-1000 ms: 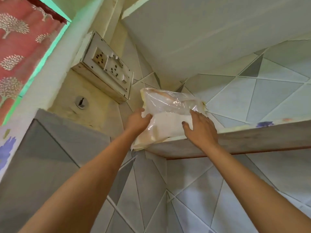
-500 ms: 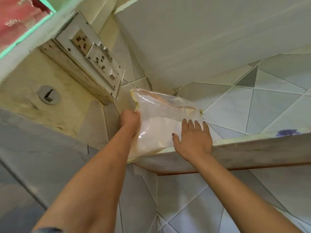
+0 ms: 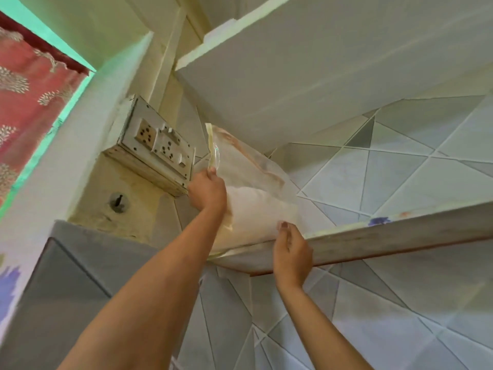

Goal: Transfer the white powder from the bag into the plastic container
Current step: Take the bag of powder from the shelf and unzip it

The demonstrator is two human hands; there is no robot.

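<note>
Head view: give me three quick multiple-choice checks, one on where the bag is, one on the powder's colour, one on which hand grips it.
1. Where is the bag?
A. at the shelf edge
B. on the floor
C. inside a drawer

2. What colour is the powder in it?
A. green
B. white
C. black

3. Which hand grips the bag's left edge?
A. right hand
B. neither
C. left hand

Answers:
1 A, its lower end meets the shelf edge.
2 B, white shows through the clear plastic.
3 C, the left hand closes on that edge, while the right hand only touches the lower corner.
</note>
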